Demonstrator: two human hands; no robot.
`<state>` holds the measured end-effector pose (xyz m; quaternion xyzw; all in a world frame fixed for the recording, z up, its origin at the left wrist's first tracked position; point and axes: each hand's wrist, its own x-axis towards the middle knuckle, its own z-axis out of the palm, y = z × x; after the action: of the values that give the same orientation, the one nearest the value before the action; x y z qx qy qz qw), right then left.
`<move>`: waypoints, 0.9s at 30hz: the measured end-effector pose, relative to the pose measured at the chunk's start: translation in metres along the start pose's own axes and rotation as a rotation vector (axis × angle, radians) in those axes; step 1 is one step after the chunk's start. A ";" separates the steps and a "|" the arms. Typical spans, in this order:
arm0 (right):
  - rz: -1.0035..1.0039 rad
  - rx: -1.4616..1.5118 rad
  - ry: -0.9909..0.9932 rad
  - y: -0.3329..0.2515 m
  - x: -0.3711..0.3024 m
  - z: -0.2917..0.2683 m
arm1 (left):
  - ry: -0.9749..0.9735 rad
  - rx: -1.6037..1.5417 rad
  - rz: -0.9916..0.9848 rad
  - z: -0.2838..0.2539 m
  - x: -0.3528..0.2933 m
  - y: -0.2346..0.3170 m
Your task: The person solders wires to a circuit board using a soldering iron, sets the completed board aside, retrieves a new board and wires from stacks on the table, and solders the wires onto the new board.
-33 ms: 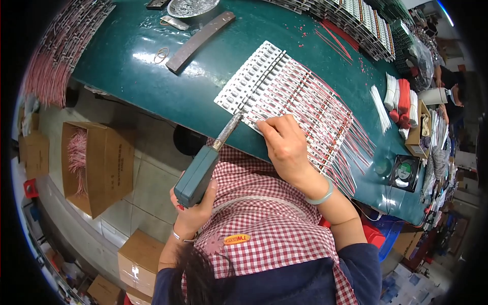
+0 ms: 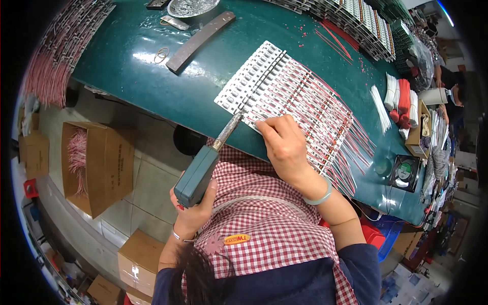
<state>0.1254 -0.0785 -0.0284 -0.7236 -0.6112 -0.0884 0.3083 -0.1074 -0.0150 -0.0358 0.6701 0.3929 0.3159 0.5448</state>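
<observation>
My left hand is wrapped round the handle of a green soldering gun. The gun's metal tip touches or nearly touches the near left edge of a white panel of small boards, laid at a slant on the table. Rows of red and white wires run over the panel and hang past its right side. Beside the tip, my right hand rests at the panel's near edge, thumb and forefinger pinched together. What lies between those fingertips is too small to make out.
On the green table lie a brown bar, rubber bands and a metal bowl. Wired boards cover the far left; stacked panels stand at the back. Wire bundles and a black fan sit right.
</observation>
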 end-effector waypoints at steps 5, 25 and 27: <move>0.010 -0.009 0.027 -0.001 -0.002 0.005 | 0.003 0.055 0.127 0.001 0.002 -0.004; -0.001 -0.062 0.001 -0.002 -0.002 0.005 | -0.069 0.070 0.182 0.004 0.011 -0.001; 0.045 -0.034 0.015 -0.004 -0.001 0.005 | -0.064 0.085 0.211 0.004 0.010 -0.002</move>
<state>0.1202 -0.0762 -0.0308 -0.7414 -0.5910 -0.0972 0.3025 -0.0998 -0.0080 -0.0383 0.7399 0.3155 0.3328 0.4921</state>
